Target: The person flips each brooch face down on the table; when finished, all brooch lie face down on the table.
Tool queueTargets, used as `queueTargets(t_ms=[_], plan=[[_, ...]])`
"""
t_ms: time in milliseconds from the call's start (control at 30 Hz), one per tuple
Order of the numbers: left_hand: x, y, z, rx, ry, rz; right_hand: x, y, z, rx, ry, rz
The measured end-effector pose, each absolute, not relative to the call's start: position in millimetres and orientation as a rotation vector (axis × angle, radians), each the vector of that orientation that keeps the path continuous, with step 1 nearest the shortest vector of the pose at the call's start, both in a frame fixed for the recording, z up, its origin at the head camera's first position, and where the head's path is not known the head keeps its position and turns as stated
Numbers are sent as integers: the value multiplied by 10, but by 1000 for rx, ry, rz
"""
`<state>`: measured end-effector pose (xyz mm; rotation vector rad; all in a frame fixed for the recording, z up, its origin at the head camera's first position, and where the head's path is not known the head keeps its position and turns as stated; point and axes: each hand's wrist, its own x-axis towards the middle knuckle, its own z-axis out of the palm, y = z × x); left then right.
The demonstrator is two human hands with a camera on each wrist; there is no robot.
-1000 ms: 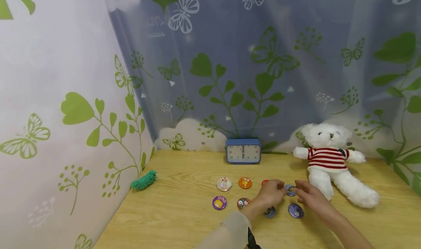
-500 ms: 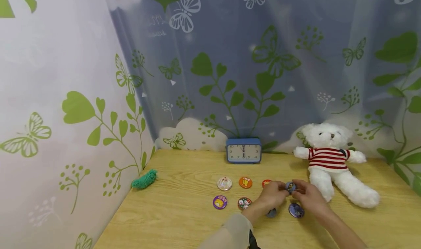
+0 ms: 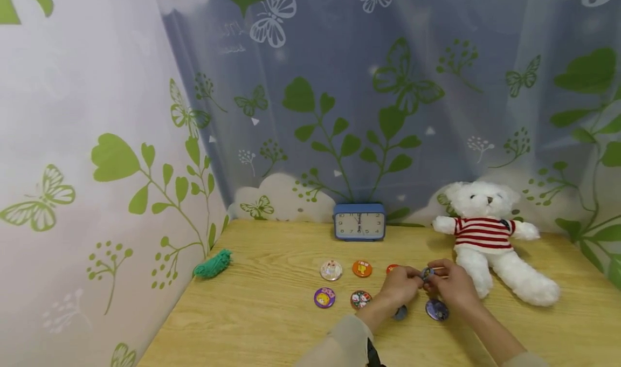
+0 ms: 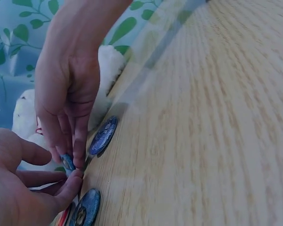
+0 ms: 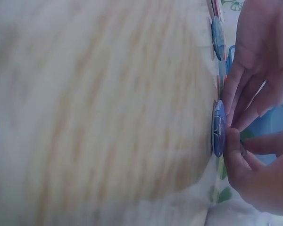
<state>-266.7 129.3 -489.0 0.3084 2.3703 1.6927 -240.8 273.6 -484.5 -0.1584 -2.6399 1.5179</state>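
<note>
A small round blue button badge (image 3: 427, 274) is tilted up off the table between both hands. My right hand (image 3: 455, 286) pinches it between thumb and fingers, plain in the left wrist view, where the badge (image 4: 67, 162) is partly covered. My left hand (image 3: 399, 290) pinches its near edge with the fingertips. Just below the right hand lies a purple-blue badge (image 3: 436, 310). A grey-blue badge (image 3: 400, 313) is partly hidden under the left wrist, and a red badge (image 3: 393, 269) peeks out behind the left hand.
Left of the hands lie a white badge (image 3: 331, 270), an orange badge (image 3: 361, 269), a purple badge (image 3: 324, 298) and a red-green badge (image 3: 360, 299). Behind stand a blue clock (image 3: 359, 222) and a white teddy bear (image 3: 485, 237). Green yarn (image 3: 213, 264) lies far left.
The blue badge, first lying flat between the hands, has been lifted and turned on edge. The right fingers have closed in on it; the left hand has shifted only slightly.
</note>
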Motion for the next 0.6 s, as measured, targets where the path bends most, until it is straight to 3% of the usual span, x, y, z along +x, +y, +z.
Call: queueTargets(t_ms=[600], plan=[[-2797,1316,-4904,129,2020,2166,-2418,2724,-4846,-298,-2384,1823]])
